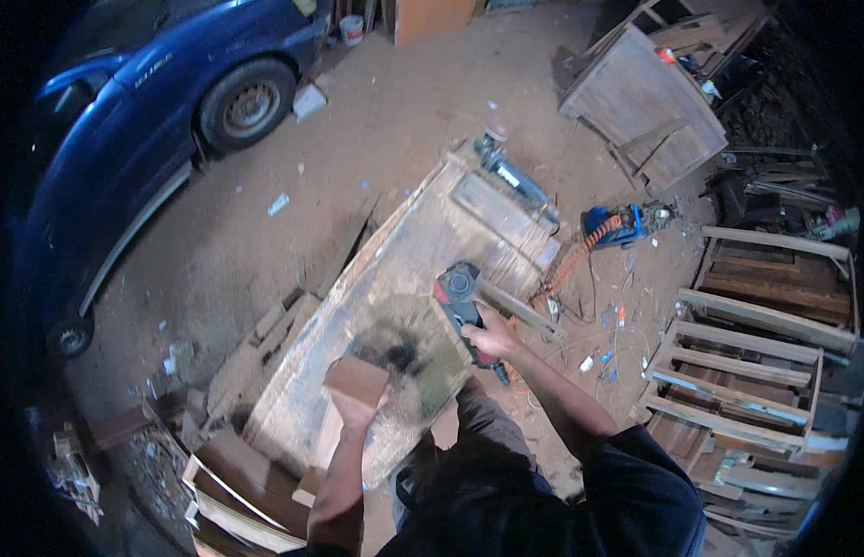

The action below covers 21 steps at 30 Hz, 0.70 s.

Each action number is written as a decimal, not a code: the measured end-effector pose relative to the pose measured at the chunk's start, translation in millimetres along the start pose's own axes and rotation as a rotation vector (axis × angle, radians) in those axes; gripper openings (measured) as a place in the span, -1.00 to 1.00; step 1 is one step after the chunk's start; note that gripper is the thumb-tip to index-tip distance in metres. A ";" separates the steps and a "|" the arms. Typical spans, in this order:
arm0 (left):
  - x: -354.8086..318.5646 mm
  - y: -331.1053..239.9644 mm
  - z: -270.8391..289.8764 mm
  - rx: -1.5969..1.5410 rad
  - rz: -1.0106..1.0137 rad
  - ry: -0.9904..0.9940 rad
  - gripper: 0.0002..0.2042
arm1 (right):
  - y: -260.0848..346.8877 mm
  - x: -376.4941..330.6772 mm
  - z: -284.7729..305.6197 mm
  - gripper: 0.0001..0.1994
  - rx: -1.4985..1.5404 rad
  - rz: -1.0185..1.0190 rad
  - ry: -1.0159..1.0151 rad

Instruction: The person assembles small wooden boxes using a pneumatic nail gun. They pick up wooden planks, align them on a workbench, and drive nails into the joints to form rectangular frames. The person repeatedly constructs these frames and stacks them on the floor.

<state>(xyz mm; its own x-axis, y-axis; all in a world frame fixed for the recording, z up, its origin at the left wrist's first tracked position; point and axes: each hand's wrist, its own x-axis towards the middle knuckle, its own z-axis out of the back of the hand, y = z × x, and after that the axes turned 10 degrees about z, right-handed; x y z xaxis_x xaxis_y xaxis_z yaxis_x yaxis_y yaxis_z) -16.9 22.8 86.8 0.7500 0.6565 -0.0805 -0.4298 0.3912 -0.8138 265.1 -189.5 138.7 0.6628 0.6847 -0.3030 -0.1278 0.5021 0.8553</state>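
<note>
My left hand grips a reddish-brown wooden block above the near left part of a dusty workbench. My right hand is wrapped round the handle of a red and dark grey power tool. It has a round knob-like top at its far end, and I cannot tell its exact kind. The tool is held over the bench's right side, a short way from the block. Sawdust and a dark patch lie on the bench between my hands.
An angle grinder lies at the bench's far end. Beyond its right edge, a blue machine with a coiled orange hose is on the floor. Wooden frames fill the right, a cabinet the back. A blue vehicle stands left.
</note>
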 end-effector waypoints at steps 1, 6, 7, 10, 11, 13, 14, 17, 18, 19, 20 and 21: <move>-12.4 10.2 4.0 -0.159 0.028 -0.037 -0.28 | 22.6 -3.2 11.4 -0.46 -0.123 0.079 -0.090; -15.2 -17.3 67.4 -0.386 0.354 0.167 -0.37 | 18.4 26.5 45.0 -0.31 -0.390 0.098 -0.213; -16.0 -35.3 77.6 -0.428 0.344 0.101 -0.37 | 5.8 34.8 42.2 -0.31 -0.469 0.104 -0.234; -16.6 -70.5 102.3 -0.627 0.246 -0.169 -0.36 | 38.4 56.2 32.4 -0.33 -0.540 -0.028 -0.156; -12.2 -87.2 108.2 -0.754 0.176 -0.252 -0.35 | 45.1 53.7 18.0 -0.31 -0.537 0.160 -0.176; -1.7 -121.0 126.2 -0.996 0.063 -0.459 -0.35 | 123.6 22.9 -17.6 -0.20 -0.208 0.350 0.007; 9.8 -133.3 129.7 -1.090 0.035 -0.366 -0.34 | 125.4 13.4 -35.0 -0.12 -0.028 0.262 0.104; 19.4 -185.1 168.3 -1.302 0.025 -0.321 -0.34 | 211.5 -59.4 -62.9 -0.08 0.101 0.616 0.390; 24.0 -200.8 175.2 -1.409 0.013 -0.251 -0.34 | 214.6 -69.3 -66.5 -0.05 0.250 0.610 0.372; 21.8 -209.4 185.9 -1.503 -0.010 -0.206 -0.35 | 217.4 -75.5 -72.5 -0.01 0.408 0.606 0.378; 16.2 -214.5 195.5 -1.521 -0.052 -0.234 -0.37 | 236.3 -86.0 -73.0 0.10 0.516 0.588 0.458; 13.4 -223.0 201.9 -1.540 -0.100 -0.244 -0.39 | 255.5 -98.8 -73.0 0.16 0.713 0.584 0.538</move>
<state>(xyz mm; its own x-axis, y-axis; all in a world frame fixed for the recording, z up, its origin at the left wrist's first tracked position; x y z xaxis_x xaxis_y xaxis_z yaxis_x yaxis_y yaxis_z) -12.5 74.5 383.4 0.5806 0.8138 -0.0244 0.6392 -0.4742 -0.6055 113.2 -90.3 356.5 0.2032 0.9501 0.2367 0.2563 -0.2849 0.9236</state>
